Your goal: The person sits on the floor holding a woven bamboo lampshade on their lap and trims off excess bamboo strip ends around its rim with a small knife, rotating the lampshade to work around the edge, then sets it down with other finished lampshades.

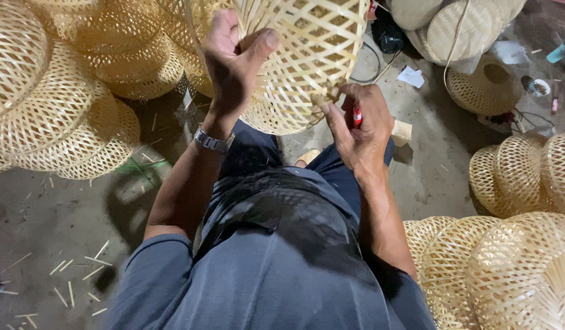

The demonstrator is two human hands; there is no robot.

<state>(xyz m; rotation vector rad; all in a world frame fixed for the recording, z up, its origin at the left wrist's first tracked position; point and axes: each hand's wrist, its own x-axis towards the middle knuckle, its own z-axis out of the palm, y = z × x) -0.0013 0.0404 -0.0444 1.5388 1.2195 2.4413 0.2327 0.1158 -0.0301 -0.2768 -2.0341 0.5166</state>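
**Trimming a woven bamboo basket**

The person is sitting and holding up a round woven bamboo basket [307, 55] over the knees. The left hand [233, 58] is closed tight on the left side of the basket, with the thumb pressing on the weave. The right hand [356, 125] is closed around a small red tool [357, 115], and its fingers are also pinching the loose strip ends [325, 95] sticking out near the bottom edge of the basket.

To do this well, I think the left hand should be keeping the basket from turning, so the strips are not wobbling. The right hand should be working close to the weave and going slowly, so that only the loose ends are being touched and the good strips are not getting broken.

The basket is in front of the body, far from the chest. It is between the two hands, touching both of them. The left hand is higher up, and the right hand is lower and nearer.

More woven baskets [56, 104] are piling up on the left, and others [509, 269] are lying on the near right. Small bamboo bits [81, 269] are lying on the floor [435, 165].
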